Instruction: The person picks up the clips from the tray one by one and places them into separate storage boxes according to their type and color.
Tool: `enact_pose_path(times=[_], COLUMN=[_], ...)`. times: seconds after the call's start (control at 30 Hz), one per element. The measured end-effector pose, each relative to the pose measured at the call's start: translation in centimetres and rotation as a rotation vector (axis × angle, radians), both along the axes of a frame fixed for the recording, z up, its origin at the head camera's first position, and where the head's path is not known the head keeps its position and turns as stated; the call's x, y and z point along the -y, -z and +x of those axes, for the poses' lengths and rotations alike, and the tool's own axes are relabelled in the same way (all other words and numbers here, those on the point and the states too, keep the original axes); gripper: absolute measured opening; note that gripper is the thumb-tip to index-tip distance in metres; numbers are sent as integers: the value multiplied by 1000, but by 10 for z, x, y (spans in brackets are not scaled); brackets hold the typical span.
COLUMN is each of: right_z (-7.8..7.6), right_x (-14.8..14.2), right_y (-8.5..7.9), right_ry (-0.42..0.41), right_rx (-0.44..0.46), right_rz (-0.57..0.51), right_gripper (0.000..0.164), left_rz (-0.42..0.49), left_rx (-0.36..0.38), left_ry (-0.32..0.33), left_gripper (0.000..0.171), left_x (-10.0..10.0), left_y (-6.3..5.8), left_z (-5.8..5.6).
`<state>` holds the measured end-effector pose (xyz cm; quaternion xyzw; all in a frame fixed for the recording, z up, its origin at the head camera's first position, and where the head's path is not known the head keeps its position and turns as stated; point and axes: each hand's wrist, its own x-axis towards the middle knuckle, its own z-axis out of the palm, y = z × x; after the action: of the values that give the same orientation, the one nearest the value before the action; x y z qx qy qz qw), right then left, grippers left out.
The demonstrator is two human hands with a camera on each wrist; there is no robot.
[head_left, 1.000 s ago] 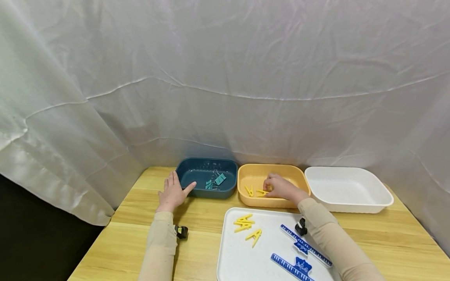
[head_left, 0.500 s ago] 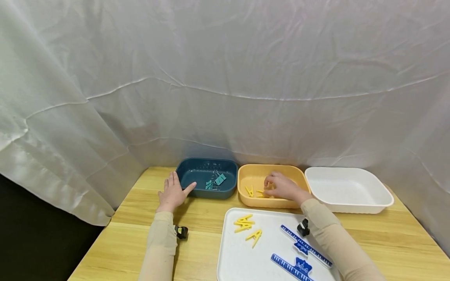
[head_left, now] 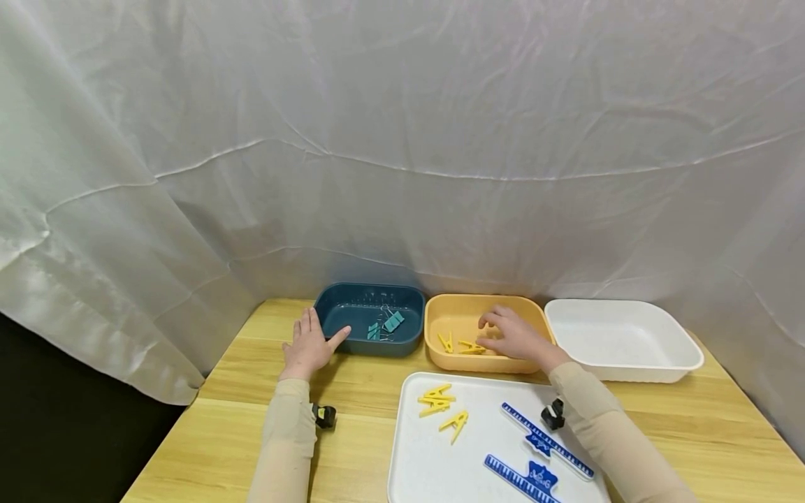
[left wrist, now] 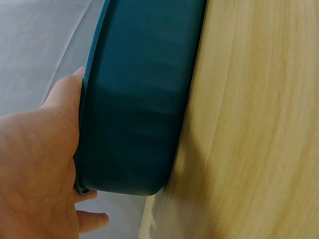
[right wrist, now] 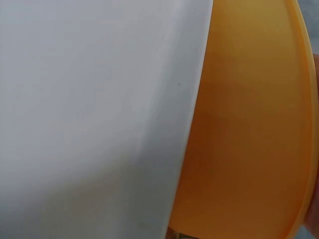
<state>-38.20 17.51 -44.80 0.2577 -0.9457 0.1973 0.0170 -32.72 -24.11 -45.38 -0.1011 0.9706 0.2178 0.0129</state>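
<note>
My left hand (head_left: 308, 347) rests at the near left corner of a dark teal bin (head_left: 371, 346), fingers straight and thumb spread along its front rim. The left wrist view shows the palm against that bin's rim. Teal binder clips (head_left: 393, 321) lie inside. My right hand (head_left: 514, 338) is over the front of the yellow-orange bin (head_left: 459, 307), its thumb and fingers apart. Just beside its fingertips, yellow clothespins (head_left: 470, 347) lie on that bin's floor. In the right wrist view the hand is almost wholly out of frame, behind the yellow-orange bin's rim (right wrist: 299, 99).
A white bin (head_left: 619, 335) stands right of the yellow-orange one. In front, a white tray (head_left: 459, 475) carries several yellow clothespins (head_left: 455, 423) and two blue ruler-like clips with piano-key print (head_left: 522, 478). A pale curtain (head_left: 402, 140) hangs behind the wooden table (head_left: 358, 433).
My right hand has let go of a yellow clothespin in the yellow-orange bin, spread its fingers and drawn slightly right. The left hand has stayed put.
</note>
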Motion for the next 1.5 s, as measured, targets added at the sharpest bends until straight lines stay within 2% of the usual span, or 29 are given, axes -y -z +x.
enact_pose_path(times=[0.2, 0.47, 0.83, 0.97, 1.3, 1.5], right_z=[4, 14, 38, 47, 60, 68], right_x=[-5, -9, -1, 1, 5, 11], right_y=[0, -2, -15, -17, -16, -17], right_ry=[6, -10, -47, -77, -165, -210], right_rx=[-30, -122, -123, -129, -245, -243], right_rz=[-7, -23, 17, 16, 4, 50], right_gripper=[33, 31, 35, 34, 28, 28], left_rz=[4, 4, 6, 1, 8, 11], left_rx=[0, -4, -3, -5, -9, -8], left_ry=[-2, -2, 2, 2, 5, 1], left_gripper=[108, 107, 108, 110, 111, 109], left_x=[0, -1, 0, 0, 0, 0], left_y=[0, 0, 0, 1, 1, 1], left_z=[0, 0, -2, -3, -2, -2])
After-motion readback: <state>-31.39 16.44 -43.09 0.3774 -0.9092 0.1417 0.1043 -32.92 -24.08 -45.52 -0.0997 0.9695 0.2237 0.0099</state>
